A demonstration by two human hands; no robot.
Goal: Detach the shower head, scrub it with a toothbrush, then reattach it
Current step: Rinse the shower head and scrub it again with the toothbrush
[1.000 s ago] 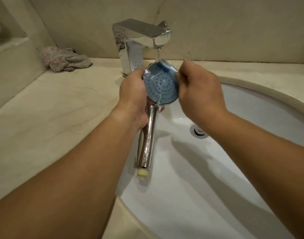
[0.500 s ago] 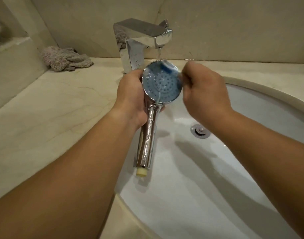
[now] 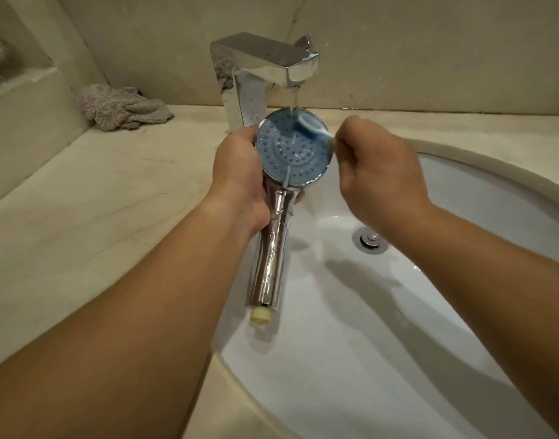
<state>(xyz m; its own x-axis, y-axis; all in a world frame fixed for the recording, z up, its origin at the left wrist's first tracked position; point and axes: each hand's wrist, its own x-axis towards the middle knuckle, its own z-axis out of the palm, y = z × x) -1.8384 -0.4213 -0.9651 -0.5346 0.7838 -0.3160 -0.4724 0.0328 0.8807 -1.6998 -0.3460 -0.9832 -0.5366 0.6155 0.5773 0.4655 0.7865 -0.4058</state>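
Over the sink: white basin [image 3: 398, 359] in a tan stone counter [image 3: 97, 201]; tap [image 3: 265, 61] running.
Left hand [image 3: 240, 182]: fingers wrapped round the shower head [image 3: 294, 148].
Right hand [image 3: 379, 175]: fingers curled round a toothbrush [image 3: 311, 125], bristles on the blue face.

Both bare forearms are reaching forward; the left hand [image 3: 240, 175] is wrapping its grip around the shower head [image 3: 294, 153], the right hand [image 3: 379, 182] is pinching the toothbrush [image 3: 313, 126].
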